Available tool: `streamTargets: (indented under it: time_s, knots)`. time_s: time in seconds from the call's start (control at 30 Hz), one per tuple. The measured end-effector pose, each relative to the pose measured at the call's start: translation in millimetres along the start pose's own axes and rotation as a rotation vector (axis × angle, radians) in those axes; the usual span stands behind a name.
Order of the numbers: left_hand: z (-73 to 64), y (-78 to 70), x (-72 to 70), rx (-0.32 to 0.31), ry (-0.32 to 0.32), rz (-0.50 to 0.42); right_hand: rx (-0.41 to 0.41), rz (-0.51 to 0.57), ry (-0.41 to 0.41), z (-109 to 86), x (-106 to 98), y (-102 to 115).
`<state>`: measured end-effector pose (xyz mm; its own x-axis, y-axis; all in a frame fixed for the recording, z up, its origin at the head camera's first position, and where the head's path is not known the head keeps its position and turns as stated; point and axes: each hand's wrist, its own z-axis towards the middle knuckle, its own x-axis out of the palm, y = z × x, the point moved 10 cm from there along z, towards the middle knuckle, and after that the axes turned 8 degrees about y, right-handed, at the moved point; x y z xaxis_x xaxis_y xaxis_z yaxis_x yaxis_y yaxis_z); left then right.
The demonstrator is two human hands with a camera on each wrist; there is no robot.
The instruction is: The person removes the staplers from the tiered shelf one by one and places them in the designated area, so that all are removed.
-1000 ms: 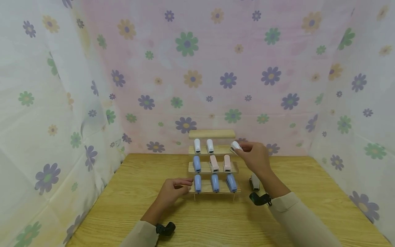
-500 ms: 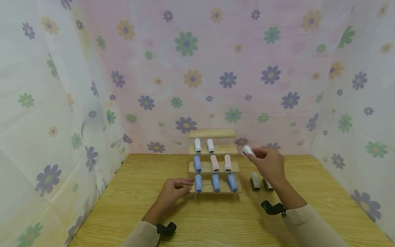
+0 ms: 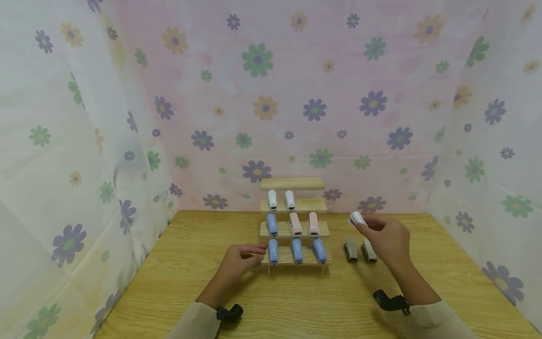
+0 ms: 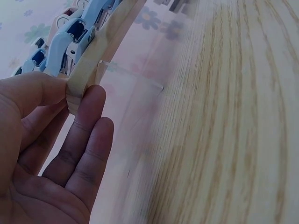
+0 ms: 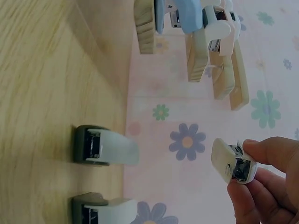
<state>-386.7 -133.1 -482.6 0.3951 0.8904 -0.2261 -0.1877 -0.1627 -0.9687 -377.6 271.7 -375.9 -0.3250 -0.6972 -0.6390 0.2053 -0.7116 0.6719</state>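
Note:
My right hand (image 3: 389, 238) pinches a small white stapler (image 3: 357, 218) in the air, above and behind two grey staplers on the table. In the right wrist view, thumb and fingers grip this stapler (image 5: 232, 161) at one end. My left hand (image 3: 237, 263) holds the left end of the lowest board of a wooden tiered stand (image 3: 292, 183); the left wrist view shows thumb and fingers on the board's end (image 4: 77, 86). Three blue staplers (image 3: 297, 250) stand on that lowest board. Above are one blue stapler (image 3: 272, 224), two pink staplers (image 3: 295, 224) and, higher, two white staplers (image 3: 290, 200).
Right of the stand, two grey staplers (image 3: 350, 249) stand side by side on the wooden table (image 3: 296, 301). The stand's top board carries nothing. A flowered cloth (image 3: 271, 94) closes off the back and both sides.
My right hand has carried the white stapler from the right end of the second board to the right and downward, uncovering the second grey stapler. The left hand stays on the stand.

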Motion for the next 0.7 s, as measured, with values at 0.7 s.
streamTargets:
  time_s: [0.7]
  knots:
    - [1.5, 1.8, -1.1, -0.012, -0.008, 0.009, 0.141, -0.119, -0.013, -19.6, -16.3, -54.9]
